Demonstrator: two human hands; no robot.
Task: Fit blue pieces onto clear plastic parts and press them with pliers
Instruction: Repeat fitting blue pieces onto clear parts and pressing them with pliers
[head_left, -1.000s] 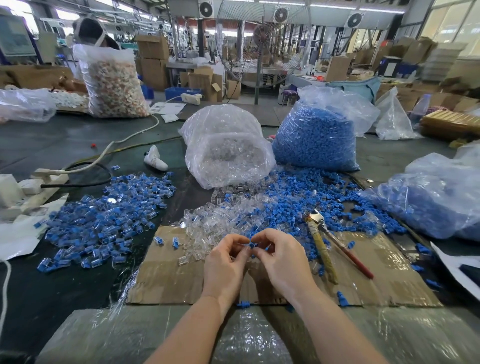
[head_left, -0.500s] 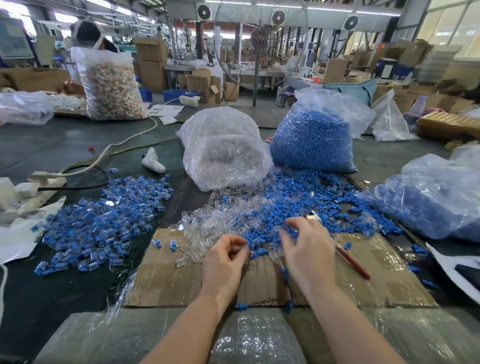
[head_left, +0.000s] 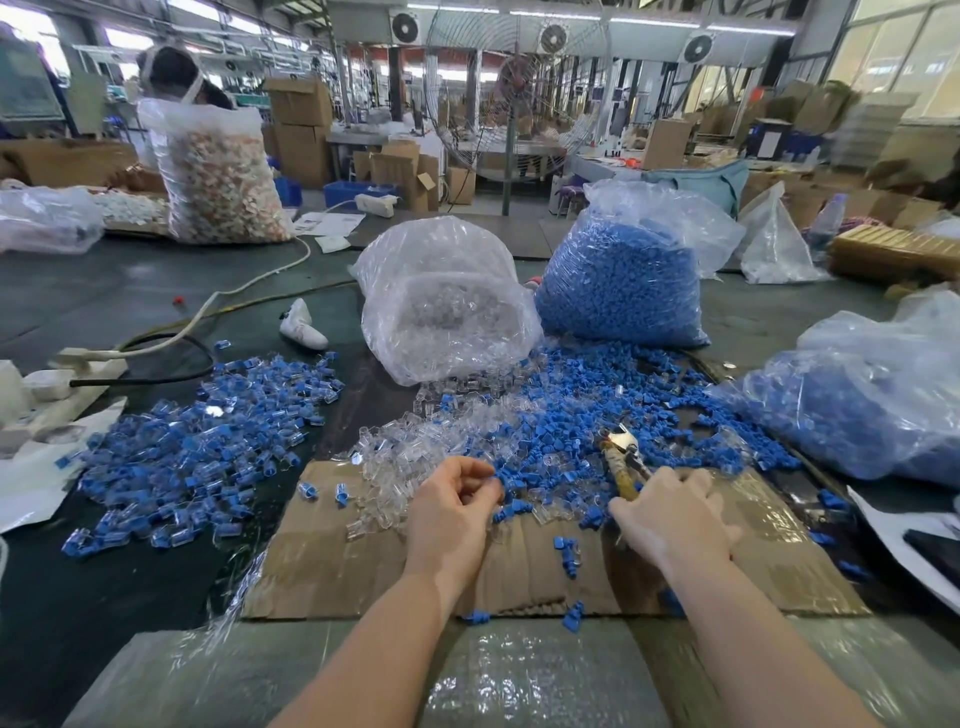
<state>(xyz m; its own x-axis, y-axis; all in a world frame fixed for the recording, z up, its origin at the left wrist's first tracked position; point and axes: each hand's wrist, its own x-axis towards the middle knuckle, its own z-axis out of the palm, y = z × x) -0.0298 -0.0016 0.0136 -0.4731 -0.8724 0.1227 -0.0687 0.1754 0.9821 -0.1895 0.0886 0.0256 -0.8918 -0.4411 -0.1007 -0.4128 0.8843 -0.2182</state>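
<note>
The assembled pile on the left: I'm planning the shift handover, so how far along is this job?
Done: a broad pile of assembled blue-and-clear pieces lies left of the cardboard sheet. In hand: the left hand pinches a small part, too small to identify, while the right hand grips the pliers. Left: loose clear parts, loose blue pieces, and the bag of clear parts and bag of blue pieces look well filled.

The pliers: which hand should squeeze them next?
Probably the right hand: it already rests on the yellow-handled metal pliers. The left hand is curled, fingers pinched together near the clear pieces.
</note>
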